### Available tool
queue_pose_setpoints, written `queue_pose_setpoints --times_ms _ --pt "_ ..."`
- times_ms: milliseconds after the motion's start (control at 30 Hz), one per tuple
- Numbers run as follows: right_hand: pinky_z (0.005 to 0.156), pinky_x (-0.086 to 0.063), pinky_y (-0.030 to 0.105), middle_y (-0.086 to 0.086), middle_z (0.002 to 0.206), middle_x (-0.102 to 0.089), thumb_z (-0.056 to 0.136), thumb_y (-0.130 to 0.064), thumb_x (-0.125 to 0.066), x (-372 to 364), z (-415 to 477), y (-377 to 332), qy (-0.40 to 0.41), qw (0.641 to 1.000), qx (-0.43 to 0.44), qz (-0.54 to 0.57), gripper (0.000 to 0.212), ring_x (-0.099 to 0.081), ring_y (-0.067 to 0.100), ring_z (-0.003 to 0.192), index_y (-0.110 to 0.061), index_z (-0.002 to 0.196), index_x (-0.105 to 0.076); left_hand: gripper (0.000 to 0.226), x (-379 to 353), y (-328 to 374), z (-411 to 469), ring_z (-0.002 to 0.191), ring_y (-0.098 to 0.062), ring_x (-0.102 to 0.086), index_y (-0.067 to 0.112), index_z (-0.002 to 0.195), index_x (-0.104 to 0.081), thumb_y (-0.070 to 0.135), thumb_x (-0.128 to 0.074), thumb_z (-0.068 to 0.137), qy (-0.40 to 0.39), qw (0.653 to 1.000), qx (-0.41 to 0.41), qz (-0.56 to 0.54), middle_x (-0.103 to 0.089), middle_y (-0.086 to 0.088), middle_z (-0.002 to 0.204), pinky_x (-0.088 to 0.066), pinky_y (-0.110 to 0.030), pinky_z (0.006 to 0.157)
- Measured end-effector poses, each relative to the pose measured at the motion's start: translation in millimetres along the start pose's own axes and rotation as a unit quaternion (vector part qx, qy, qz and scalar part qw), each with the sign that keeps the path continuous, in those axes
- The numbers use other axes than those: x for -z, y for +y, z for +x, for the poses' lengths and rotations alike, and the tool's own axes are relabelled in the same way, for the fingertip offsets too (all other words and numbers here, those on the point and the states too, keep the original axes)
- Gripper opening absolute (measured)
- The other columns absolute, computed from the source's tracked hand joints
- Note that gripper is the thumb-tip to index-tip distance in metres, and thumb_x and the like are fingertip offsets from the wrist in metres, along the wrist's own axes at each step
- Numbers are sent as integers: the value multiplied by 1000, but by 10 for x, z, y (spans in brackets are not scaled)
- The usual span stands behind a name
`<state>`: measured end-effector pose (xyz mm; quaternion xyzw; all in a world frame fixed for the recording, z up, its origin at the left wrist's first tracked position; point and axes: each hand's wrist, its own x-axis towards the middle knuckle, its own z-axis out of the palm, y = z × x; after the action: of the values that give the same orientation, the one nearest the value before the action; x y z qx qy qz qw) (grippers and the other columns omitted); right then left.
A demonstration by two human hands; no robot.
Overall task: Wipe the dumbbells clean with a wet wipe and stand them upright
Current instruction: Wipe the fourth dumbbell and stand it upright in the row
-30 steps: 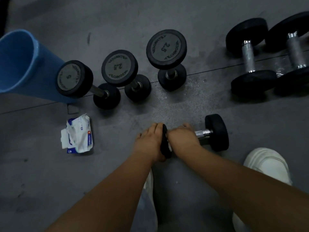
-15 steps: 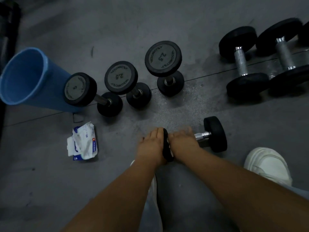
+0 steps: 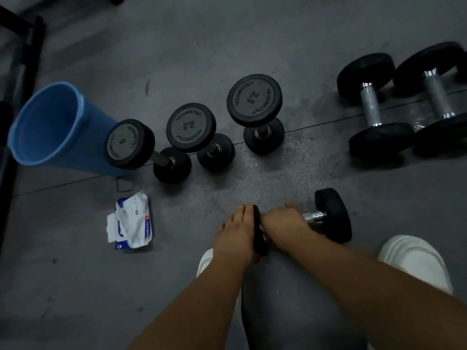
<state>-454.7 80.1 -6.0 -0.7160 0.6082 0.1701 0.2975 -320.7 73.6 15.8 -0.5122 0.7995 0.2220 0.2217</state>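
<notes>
six dumbbells (image 3: 129, 144) (image 3: 190, 127) (image 3: 254, 100) (image 3: 333, 214) (image 3: 370, 104) (image 3: 438, 99), one blue bucket (image 3: 83, 147), one wipe pack (image 3: 132, 221), two shoes (image 3: 417, 261) (image 3: 206, 258)

Blue bucket (image 3: 48, 127) on grey floor (image 3: 227, 34) at L by black frame (image 3: 38, 29); white shoe (image 3: 417, 261) btm R.

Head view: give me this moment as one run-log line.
left hand rests on end of lying dumbbell | right hand grips its handle | three upright dumbbells behind | wipe pack on floor, left

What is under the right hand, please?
The handle of the lying dumbbell: only its chrome end shows beside the right hand. The rest, and anything held against it, is covered.
</notes>
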Motion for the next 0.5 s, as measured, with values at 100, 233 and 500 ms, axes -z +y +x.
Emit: queue_pose_setpoints --times_ms 100,233,500 --pt "111 -25 42 3 111 -68 92 -25 -56 -71 -39 14 23 1000 7 7 20 -61 23 108 -21 110 -60 115 -37 9 -34 139 -27 -33 24 154 -2 40 -80 71 8 1000 0 -6 -7 -1 162 -29 -40 112" --pt "111 -22 40 1 110 -67 89 -31 -59 -85 -19 111 19 999 28 2 19 -60 21 108 -24 107 -60 111 -53 2 -47 140 -25 -33 25 155 -3 42 -77 73 21 1000 -7 -8 -7 0 162 -27 -39 112" --pt "94 -40 37 5 115 -65 93 -24 -55 110 -52 54 -16 999 34 -11 20 -62 24 105 -19 111 -62 118 -28 -2 -16 141 -25 -32 24 154 -2 37 -83 69 -2 1000 -6 1 -9 -1 161 -26 -39 114"
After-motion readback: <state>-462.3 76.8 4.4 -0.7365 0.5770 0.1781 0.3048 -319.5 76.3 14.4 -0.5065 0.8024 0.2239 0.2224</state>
